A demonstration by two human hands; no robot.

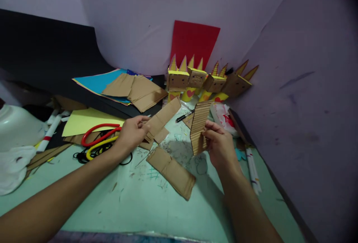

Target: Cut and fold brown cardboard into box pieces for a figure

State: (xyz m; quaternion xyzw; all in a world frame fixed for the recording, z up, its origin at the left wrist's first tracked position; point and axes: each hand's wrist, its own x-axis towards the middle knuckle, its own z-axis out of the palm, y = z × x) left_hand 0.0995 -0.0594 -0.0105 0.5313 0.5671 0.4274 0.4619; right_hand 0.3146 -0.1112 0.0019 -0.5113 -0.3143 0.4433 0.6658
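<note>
My left hand (133, 133) is closed on a flat cardboard strip (165, 115) that slants up to the right. In my right hand (219, 142) is a corrugated cardboard piece (199, 127), ridged side showing, pinched at its right edge. The two pieces are apart. Below them a longer cardboard strip (172, 172) lies on the pale green table (145, 209). Small cardboard scraps (161, 135) sit beside my left fingers. Between the two held pieces, farther back, lies a black pen (183, 117).
Scissors with red and yellow handles (100, 135) lie on black cord at the left. Behind are cardboard sheets (145, 92), blue paper (96, 81), horned cardboard figures (179, 81) and a red sheet (192, 41). White tubes (253, 170) lie right; a white jug (16, 125) stands left.
</note>
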